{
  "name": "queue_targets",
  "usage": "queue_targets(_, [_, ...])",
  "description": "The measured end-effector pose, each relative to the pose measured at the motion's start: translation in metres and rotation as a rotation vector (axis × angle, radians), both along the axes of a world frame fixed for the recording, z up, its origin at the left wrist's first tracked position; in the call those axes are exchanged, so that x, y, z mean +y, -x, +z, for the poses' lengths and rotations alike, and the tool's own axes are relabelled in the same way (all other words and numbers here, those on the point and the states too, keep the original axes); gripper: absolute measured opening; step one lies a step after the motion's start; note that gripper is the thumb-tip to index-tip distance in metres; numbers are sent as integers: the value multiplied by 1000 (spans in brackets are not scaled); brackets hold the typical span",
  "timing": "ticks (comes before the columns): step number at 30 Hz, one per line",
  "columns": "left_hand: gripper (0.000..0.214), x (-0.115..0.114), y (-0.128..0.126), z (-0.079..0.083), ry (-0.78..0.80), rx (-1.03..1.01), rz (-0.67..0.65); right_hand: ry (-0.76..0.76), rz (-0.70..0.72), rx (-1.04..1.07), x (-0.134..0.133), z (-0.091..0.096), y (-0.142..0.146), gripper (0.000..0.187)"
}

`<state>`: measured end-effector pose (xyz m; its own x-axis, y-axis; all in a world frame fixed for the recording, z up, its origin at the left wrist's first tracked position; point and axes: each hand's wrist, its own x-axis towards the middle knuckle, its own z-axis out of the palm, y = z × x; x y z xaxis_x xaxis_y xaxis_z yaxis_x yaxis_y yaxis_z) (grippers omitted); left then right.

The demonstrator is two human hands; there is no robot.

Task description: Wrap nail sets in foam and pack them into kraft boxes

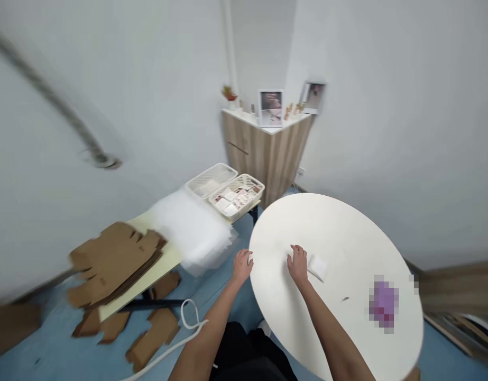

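Note:
My left hand (242, 265) is at the left edge of a round white table (331, 222), its fingers bent and the thumb apart from them. A bit of white shows between thumb and fingers; I cannot tell whether it is the table's rim. Over the tabletop, my right hand (297, 263) is open, with fingers curved, thumb spread and nothing visible in it. Just right of that hand lies a small white packet (317, 268). Farther right on the table are a tiny dark item (346, 299) and a purple thing (384, 302) blurred by pixels.
To the left, a side table (164, 264) carries flat brown cardboard (117, 259), clear plastic sheets (192, 227) and two white baskets (236, 211). Cardboard pieces (154, 336) lie on the floor near a white cable (168, 349). A wooden counter (263, 153) fills the corner.

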<state>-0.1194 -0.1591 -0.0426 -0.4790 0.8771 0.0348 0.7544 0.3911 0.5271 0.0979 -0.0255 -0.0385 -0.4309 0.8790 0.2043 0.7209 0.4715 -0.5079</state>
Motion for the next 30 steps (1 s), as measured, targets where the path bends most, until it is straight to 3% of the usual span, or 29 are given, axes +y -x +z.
queue_targets(4, [28, -95, 75, 16, -10, -3, 220, 2, 244, -64, -28, 0, 82, 46])
queue_targets(9, [23, -211, 144, 29, -29, 22, 445, -31, 523, -127, -91, 8, 185, 45])
queue_targets(12, [21, -267, 176, 33, -40, 67, 537, -22, 665, -175, -137, 15, 238, 44])
queue_targets(15, [22, -308, 207, 35, -25, 128, 589, 14, 783, -225, -183, 19, 284, 45])
queue_targets(19, [30, -339, 246, 35, 34, 180, 564, 19, 917, -278, -237, 22, 338, 49])
queue_targets(23, [39, -347, 276, 32, 187, 169, 474, -11, 1032, -308, -278, 23, 386, 54])
queue_targets(30, [46, -346, 308, 40, 352, 36, 423, 2, 1170, -398, -306, 33, 444, 54])
